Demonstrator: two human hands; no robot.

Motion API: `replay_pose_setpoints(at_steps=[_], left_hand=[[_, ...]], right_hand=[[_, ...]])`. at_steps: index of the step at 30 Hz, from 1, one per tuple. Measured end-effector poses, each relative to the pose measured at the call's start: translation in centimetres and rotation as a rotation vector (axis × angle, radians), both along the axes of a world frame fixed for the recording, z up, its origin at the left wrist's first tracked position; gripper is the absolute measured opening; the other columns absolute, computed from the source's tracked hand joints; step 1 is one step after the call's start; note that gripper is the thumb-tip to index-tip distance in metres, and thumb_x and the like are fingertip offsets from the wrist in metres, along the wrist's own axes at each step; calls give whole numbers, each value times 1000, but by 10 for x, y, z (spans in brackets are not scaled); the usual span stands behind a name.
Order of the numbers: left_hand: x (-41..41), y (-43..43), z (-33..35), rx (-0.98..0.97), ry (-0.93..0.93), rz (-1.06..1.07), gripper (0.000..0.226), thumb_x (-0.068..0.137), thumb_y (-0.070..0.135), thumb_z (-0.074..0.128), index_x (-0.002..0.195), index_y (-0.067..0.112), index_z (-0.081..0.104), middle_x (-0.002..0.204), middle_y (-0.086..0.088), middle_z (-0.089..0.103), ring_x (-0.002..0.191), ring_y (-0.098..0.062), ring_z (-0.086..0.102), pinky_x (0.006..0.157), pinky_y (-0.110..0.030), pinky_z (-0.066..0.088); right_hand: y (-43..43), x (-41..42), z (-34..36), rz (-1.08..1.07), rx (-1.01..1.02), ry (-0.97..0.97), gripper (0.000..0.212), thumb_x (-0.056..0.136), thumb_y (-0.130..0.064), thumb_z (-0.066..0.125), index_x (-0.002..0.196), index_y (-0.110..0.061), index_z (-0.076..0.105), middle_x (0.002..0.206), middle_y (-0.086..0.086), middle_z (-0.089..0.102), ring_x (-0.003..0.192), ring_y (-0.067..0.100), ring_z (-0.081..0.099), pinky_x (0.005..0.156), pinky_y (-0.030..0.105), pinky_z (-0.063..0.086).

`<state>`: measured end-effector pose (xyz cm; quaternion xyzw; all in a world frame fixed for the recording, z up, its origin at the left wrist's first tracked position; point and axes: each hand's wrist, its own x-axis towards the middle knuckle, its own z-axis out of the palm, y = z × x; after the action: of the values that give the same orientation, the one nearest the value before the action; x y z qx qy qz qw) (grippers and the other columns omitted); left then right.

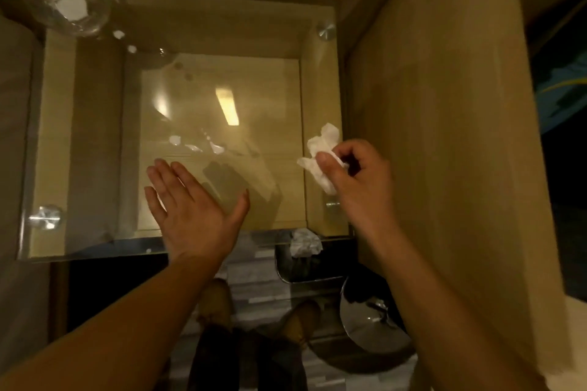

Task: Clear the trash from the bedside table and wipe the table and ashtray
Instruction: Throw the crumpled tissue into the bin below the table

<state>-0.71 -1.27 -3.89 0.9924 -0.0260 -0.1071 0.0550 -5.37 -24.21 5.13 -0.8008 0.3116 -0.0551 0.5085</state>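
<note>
One clear round glass ashtray (74,6) sat at the glass-topped bedside table's (95,143) far-left corner; three small white scraps (175,140) lay mid-glass. Left hand (190,209) flat, fingers spread; right hand (355,174) pinched one crumpled white tissue (322,149).

Both bare forearms reach forward from the bottom edge, the left slanting in from the lower left, the right from the lower right. The left hand (193,209) lies open and flat, palm down, fingers straight and close together, thumb spread out to the right. The right hand (355,178) is raised beside it, well apart, wrist bent, fingers curled inward; its grip pinches a crumpled white tissue (322,152) between thumb and fingertips, the tissue sticking out to the left of the grip.
</note>
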Motion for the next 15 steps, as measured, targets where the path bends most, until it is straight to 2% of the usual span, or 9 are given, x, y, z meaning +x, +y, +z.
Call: replay_pose_setpoints(at_steps=[2, 5, 8, 11, 13, 15], left_hand=[[-1, 1, -2, -7, -16, 2, 122, 89, 89, 26, 162, -6, 0, 172, -29, -1, 161, -39, -3, 129, -59, 7], [-1, 1, -5, -19, -37, 8, 123, 88, 90, 25, 162, -6, 1, 172, -29, 0, 161, -40, -2, 129, -58, 7], [-1, 1, -6, -27, -58, 17, 123, 88, 90, 25, 162, -5, 1, 172, -28, 1, 161, -40, -1, 129, -58, 7], [-2, 1, -7, -46, -78, 24, 123, 87, 91, 24, 162, -4, 2, 172, -27, 2, 161, -39, -1, 129, -56, 7], [-1, 1, -8, -57, -89, 22, 122, 87, 90, 24, 162, -4, 3, 172, -27, 2, 161, -39, 0, 130, -55, 6], [-1, 2, -9, -59, -99, 19, 122, 88, 89, 26, 162, -5, 4, 172, -28, 3, 161, -39, 1, 130, -55, 5]], right_hand=[[4, -47, 4, -83, 27, 23, 15, 92, -31, 74, 83, -27, 63, 85, -6, 64, 76, 12, 61, 64, 23, 49], [14, -109, 0, -227, 78, 94, 17, 93, -33, 73, 83, -32, 59, 83, -4, 64, 68, 5, 60, 57, 16, 49], [28, -153, -20, -301, 63, 163, 16, 93, -33, 71, 84, -33, 58, 81, -2, 64, 68, 12, 61, 56, 22, 50], [38, -175, -53, -330, 103, 226, 14, 95, -21, 71, 85, -24, 61, 78, 2, 64, 75, 25, 63, 67, 38, 55], [41, -180, -80, -328, 112, 314, 7, 96, -16, 69, 90, -17, 65, 88, 6, 68, 82, 26, 65, 77, 46, 58], [41, -182, -108, -283, 92, 401, 4, 97, -13, 65, 98, -13, 69, 101, 9, 70, 92, 25, 66, 87, 45, 57]])
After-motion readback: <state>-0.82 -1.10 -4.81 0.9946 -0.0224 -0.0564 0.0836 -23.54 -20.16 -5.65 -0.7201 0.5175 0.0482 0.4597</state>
